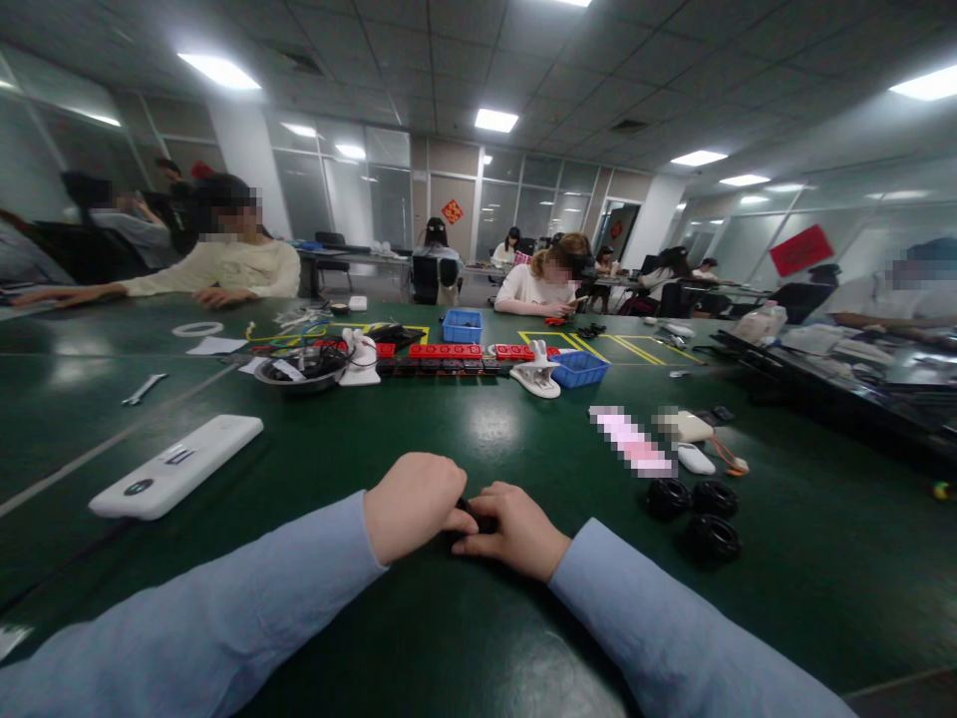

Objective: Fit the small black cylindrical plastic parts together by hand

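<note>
My left hand (pixel 411 505) and my right hand (pixel 510 529) rest together on the dark green table (pixel 478 429), both in light blue sleeves. The fingers of both hands are curled and meet around a small black object (pixel 470 517), mostly hidden between them; it looks like one of the black rings. Three black rubber rings (pixel 693 511) lie on the table to the right of my right hand, apart from it.
A white flat device (pixel 177 466) lies at left, a wrench (pixel 144 389) behind it. Farther back: a metal bowl (pixel 303 367), red and black parts (pixel 446 351), blue baskets (pixel 579 368), white clips (pixel 538 374). White items (pixel 692 439) at right. Other people sit at the tables behind.
</note>
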{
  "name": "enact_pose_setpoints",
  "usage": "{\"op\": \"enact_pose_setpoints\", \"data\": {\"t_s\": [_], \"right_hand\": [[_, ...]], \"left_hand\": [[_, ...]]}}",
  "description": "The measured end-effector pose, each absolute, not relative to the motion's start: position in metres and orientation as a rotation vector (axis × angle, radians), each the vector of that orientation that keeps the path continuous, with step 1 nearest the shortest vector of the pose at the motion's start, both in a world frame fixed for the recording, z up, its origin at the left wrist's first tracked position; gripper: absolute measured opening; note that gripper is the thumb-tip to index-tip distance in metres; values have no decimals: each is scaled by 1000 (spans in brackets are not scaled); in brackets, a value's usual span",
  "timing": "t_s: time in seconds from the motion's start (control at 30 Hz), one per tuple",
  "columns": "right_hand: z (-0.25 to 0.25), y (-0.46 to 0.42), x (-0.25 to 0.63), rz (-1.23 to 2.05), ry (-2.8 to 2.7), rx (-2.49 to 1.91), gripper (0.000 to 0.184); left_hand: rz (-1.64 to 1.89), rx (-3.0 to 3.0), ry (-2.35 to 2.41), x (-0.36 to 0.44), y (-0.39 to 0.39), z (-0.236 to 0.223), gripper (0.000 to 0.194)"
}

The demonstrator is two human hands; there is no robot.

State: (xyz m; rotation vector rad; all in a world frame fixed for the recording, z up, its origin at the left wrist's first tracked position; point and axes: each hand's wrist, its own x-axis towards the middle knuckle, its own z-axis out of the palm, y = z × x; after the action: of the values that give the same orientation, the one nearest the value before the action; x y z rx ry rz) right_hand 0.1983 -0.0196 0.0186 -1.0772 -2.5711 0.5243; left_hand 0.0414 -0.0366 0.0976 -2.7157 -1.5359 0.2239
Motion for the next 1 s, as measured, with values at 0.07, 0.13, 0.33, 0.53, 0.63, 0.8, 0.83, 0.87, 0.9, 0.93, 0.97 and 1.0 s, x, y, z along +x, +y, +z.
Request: {"op": "enact_pose_setpoints", "data": {"t_s": [0.07,0.13,0.33,0.53,0.63,0.8,0.83,0.87,0.9,0.93,0.97,1.0], "right_hand": [[18,-20,198,530,-2567,-1081,31],[18,-19,199,539,-2567,-1078,31],[17,-17,199,538,-2580,-1025,29],[18,-18,199,534,-2580,-1033,25],[19,-18,200,535,-2576,-1041,30],[22,-19,201,554,-2591,-1031,29],[22,-19,201,557,-2593,-1026,28],[22,-19,201,557,-2595,-1025,28],[22,-19,201,554,-2596,-1029,29],[22,-19,201,551,-2599,-1035,30],[22,-19,201,551,-2603,-1041,30],[22,-19,201,552,-2606,-1045,31]], "left_hand": [[225,-2702,-1541,43,-37,97,39],[210,-2690,-1537,44,-37,95,42],[155,-2605,-1577,46,-38,90,63],[86,-2533,-1698,39,-36,94,73],[-16,-2551,-1669,31,-33,100,65],[-5,-2899,-1357,20,-28,110,42],[16,-2977,-1276,19,-27,111,40],[40,-3041,-1201,17,-26,112,38],[67,-3086,-1143,17,-25,112,37],[91,-3113,-1107,16,-25,112,36],[110,-3123,-1089,16,-24,111,36],[121,-3122,-1080,16,-23,110,36]]}}
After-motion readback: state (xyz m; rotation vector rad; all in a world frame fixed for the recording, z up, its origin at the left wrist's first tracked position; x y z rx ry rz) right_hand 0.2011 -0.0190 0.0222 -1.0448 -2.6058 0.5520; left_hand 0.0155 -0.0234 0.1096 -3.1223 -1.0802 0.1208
